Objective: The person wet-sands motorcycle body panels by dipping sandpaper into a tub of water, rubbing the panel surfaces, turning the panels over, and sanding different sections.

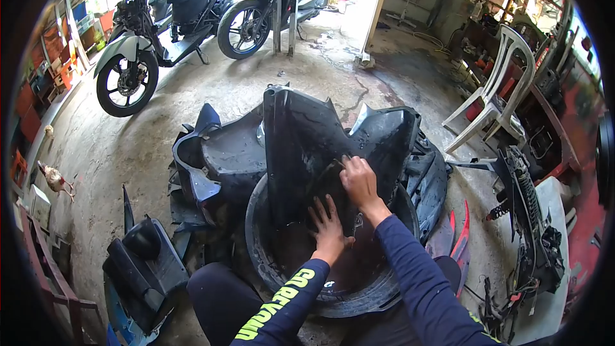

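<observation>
A large black plastic panel (301,147) stands tilted in a round black basin (259,243) between my knees. The basin holds dark liquid. My left hand (328,230) lies with fingers spread against the lower part of the panel. Higher up and to the right, my right hand (359,181) is closed, its knuckles bent, against the panel's face. Something small and thin shows at its fingertips, too small to name. Wet marks and smears cover the panel.
Dark fairing pieces (234,147) lie behind the basin, and more (144,263) at the left. Motorcycles (128,70) stand at the back. A white plastic chair (496,99) and a motorcycle frame part (528,230) are at the right. A chicken (54,176) stands far left.
</observation>
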Motion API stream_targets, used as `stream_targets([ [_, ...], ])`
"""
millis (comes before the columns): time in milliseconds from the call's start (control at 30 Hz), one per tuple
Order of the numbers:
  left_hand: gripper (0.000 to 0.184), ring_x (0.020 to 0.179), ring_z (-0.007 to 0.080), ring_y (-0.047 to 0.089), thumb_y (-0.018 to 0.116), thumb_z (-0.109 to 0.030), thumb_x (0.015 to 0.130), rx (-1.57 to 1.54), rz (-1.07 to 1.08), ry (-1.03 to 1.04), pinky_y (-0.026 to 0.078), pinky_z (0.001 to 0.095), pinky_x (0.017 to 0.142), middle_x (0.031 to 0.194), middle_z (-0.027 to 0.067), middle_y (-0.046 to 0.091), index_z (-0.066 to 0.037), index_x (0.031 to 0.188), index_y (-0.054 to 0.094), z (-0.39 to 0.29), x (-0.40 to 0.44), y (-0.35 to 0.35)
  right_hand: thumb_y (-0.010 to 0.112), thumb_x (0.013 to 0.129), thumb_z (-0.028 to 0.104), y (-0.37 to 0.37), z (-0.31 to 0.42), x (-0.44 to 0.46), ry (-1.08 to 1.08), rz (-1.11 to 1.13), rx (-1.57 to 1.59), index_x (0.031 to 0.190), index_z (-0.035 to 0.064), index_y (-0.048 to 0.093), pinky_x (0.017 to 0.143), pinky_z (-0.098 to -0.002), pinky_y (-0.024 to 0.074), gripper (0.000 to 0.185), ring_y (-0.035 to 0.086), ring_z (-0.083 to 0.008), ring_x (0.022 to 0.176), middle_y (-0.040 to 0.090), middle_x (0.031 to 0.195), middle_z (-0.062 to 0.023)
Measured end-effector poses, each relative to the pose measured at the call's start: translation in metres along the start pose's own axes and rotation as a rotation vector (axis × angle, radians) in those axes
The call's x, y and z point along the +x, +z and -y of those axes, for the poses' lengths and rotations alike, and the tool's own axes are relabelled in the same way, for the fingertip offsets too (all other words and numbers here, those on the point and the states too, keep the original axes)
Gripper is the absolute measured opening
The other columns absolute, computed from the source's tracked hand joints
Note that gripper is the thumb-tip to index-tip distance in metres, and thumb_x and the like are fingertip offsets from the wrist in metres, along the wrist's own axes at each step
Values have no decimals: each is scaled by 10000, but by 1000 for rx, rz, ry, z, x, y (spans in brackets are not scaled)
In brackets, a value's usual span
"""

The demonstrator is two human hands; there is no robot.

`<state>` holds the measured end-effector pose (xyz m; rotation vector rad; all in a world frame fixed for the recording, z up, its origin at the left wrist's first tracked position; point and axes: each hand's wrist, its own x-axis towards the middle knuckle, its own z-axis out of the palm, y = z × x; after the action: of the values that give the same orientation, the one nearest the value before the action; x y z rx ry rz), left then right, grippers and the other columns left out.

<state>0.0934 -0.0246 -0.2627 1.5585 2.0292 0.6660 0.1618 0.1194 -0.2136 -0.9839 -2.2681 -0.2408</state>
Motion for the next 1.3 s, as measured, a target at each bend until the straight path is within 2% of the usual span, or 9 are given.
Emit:
stream_targets([
  [333, 1483, 1469, 568, 47, 953, -314, 575, 11, -27, 26, 385, 781, 965, 1628, 273, -71, -112, 1583, -116, 9, 4, 9, 657, 793, 118, 10, 10, -7, -239, 118, 97, 984, -13, 643, 741, -407, 515, 232, 597, -289, 841, 597, 874, -129],
  [467, 1482, 1469, 566, 51, 952, -316, 576, -10, 6, -18, 374, 785, 971, 1627, 274, -62, -109, 1583, -115, 3, 4, 3, 676, 782, 133, 16, 7, -2, -28, -115, 6, 953, 16, 647, 696, -392, 498, 209, 591, -268, 834, 587, 862, -114],
  [567, 1486, 1470, 565, 51, 952, -316, 574, 3, 30, 1, 372, 785, 973, 1625, 278, -60, -105, 1582, -119, 5, 4, 0, 656, 793, 123, 9, 0, -3, -182, 15, 46, 1013, 0, 650, 694, -398, 500, 252, 585, -272, 811, 584, 853, -113],
  [667, 1486, 1472, 560, 51, 952, -315, 570, -27, 32, -21, 361, 789, 980, 1628, 271, -61, -102, 1582, -115, 2, 5, 1, 640, 795, 145, 12, 1, -3, -113, -64, 16, 816, 57, 611, 680, -392, 496, 95, 586, -267, 795, 585, 842, -100],
  [733, 1484, 1471, 561, 55, 948, -318, 577, 20, 14, 0, 372, 783, 976, 1627, 276, -68, -96, 1580, -123, 5, 5, 2, 625, 815, 133, 10, 6, -9, -313, 134, 47, 929, 27, 655, 711, -398, 498, 158, 588, -272, 812, 582, 843, -97],
  [833, 1486, 1469, 563, 65, 949, -316, 572, -15, -23, 31, 374, 783, 974, 1628, 272, -62, -90, 1580, -119, 5, 5, 3, 646, 823, 151, 5, -2, 1, -9, -49, -16, 1075, 9, 675, 719, -396, 494, 290, 602, -260, 849, 596, 872, -98],
  [933, 1504, 1463, 575, 66, 955, -332, 558, 13, -1, 18, 383, 782, 966, 1627, 278, -66, -86, 1578, -123, 6, 4, 4, 644, 823, 142, 14, 7, -7, -193, 52, 33, 1090, 2, 668, 718, -404, 494, 303, 601, -268, 849, 606, 892, -104],
  [1000, 1508, 1462, 576, 66, 956, -338, 552, 10, -1, 29, 383, 784, 964, 1627, 278, -66, -85, 1578, -120, 6, 6, 3, 648, 813, 137, 10, -4, -2, 16, -102, 24, 1098, 16, 666, 714, -411, 495, 311, 599, -270, 845, 607, 895, -105],
  [1300, 1522, 1463, 581, 42, 963, -315, 544, -11, 14, 12, 342, 761, 1014, 1621, 290, -87, -83, 1574, -134, 5, 6, 2, 652, 806, 130, 20, 7, -6, -36, -119, 33, 1155, 10, 663, 714, -403, 486, 369, 601, -282, 842, 630, 933, -106],
])
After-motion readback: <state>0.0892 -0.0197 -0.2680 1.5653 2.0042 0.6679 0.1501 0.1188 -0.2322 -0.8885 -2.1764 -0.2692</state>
